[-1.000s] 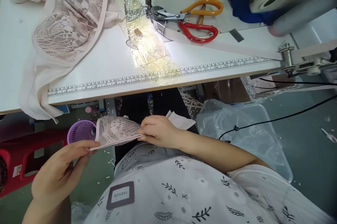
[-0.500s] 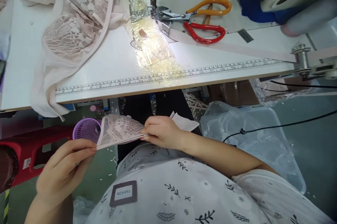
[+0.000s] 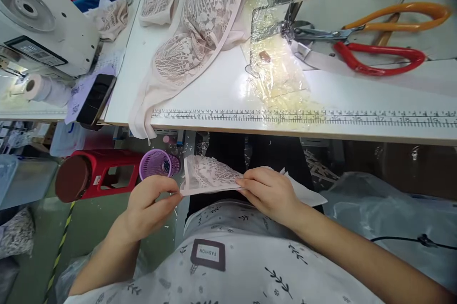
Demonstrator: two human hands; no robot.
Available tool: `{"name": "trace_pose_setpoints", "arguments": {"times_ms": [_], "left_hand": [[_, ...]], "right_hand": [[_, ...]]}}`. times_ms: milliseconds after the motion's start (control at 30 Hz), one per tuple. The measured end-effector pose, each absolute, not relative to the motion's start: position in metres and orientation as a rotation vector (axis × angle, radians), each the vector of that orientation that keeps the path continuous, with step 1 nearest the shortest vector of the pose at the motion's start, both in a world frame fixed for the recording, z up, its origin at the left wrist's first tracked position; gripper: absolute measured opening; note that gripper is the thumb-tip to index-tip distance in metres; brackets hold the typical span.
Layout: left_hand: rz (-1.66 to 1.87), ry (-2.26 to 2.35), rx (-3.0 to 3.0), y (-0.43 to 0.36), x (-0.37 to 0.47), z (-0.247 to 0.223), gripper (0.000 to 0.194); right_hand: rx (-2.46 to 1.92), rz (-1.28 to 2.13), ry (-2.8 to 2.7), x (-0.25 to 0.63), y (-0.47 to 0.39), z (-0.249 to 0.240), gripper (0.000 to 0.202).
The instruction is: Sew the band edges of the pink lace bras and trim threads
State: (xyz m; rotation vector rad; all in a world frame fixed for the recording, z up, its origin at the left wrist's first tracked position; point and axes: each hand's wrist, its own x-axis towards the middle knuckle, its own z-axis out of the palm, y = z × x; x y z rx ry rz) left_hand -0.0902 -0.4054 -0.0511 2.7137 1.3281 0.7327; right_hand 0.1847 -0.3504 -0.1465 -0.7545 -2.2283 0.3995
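Tabletop (image 3: 214,94): white, front edge nearest the wearer. Beyond its left edge, a white sewing machine (image 3: 53,42). On the floor, below and in front of the front-left corner, a red stool (image 3: 119,157).

Pale lace garment (image 3: 180,58) lies on the left part of the tabletop, its band hanging over the front edge near the front-left corner. Clear yellowish film (image 3: 285,85) to its right reaches toward the front edge. Purple basket (image 3: 174,163) is beyond the front edge at a lower level, just beside the stool.

Lace piece (image 3: 210,174), the item in work, is off the tabletop, held in front of the front edge above the wearer's lap. Left hand (image 3: 152,208): thumb and fingers pinch its left end. Right hand (image 3: 271,194): thumb and fingers pinch it farther right. Near edge runs straight between them.

Scissors (image 3: 344,35), orange and red handles, lie well back from the front edge, blades pointing left. Phone (image 3: 94,96) rests just outside the left edge, near the front-left corner. Brown scrap (image 3: 264,56) on the film.
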Motion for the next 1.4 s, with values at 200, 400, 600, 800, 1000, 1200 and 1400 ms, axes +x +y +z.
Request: {"name": "trace_pose_setpoints", "arguments": {"times_ms": [200,400,600,800,1000,1200,1400], "left_hand": [[0.678,1.341,2.716,-0.401,-0.094,-0.045,0.018],[0.728,1.212,2.739,-0.389,-0.057,-0.055,0.025],[0.539,1.005,2.769,-0.361,-0.015,-0.077,0.019],[0.063,1.043,2.442,-0.348,-0.014,-0.077,0.039],[0.098,1.052,2.247,-0.347,-0.015,-0.075,0.035],[0.079,1.171,2.000,-0.343,-0.028,-0.060,0.026],[0.009,1.209,2.096,-0.344,-0.059,-0.064,0.027]], "right_hand": [[-0.774,0.536,-2.237,0.182,-0.349,-0.148,0.018],[-0.777,0.933,-2.199,0.177,-0.342,-0.143,0.013],[-0.854,1.209,-2.169,0.178,-0.339,-0.128,0.010],[-0.911,1.504,-2.065,0.196,-0.336,-0.116,0.020],[-0.669,1.296,-2.379,0.231,-0.325,-0.106,0.020],[-0.769,1.141,-2.402,0.272,-0.315,-0.101,0.020],[-0.892,1.127,-2.224,0.295,-0.309,-0.098,0.014]]}}
